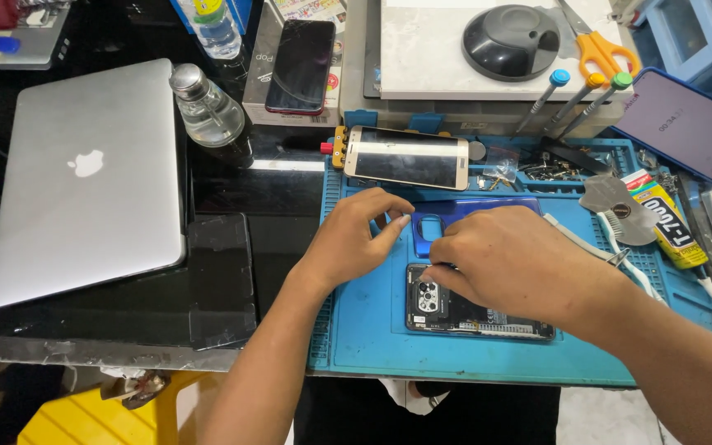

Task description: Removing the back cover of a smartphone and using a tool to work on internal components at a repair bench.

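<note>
An opened phone (455,313) lies face down on the blue work mat (372,338), its camera module and inner parts exposed. My right hand (512,259) rests over its upper half, fingertips pinched near the camera corner; what they pinch is hidden. My left hand (360,235) sits just left of it, fingers curled, thumb and forefinger touching the edge of a glossy blue back cover (434,231) that lies above the opened phone.
A gold phone (405,156) sits in a clamp at the mat's top. Three screwdrivers (574,99), orange scissors (607,49), a glue tube (665,222), a metal pry tool (615,202), a dark phone (686,124), a closed silver laptop (88,177) and a glass bottle (208,111) surround it.
</note>
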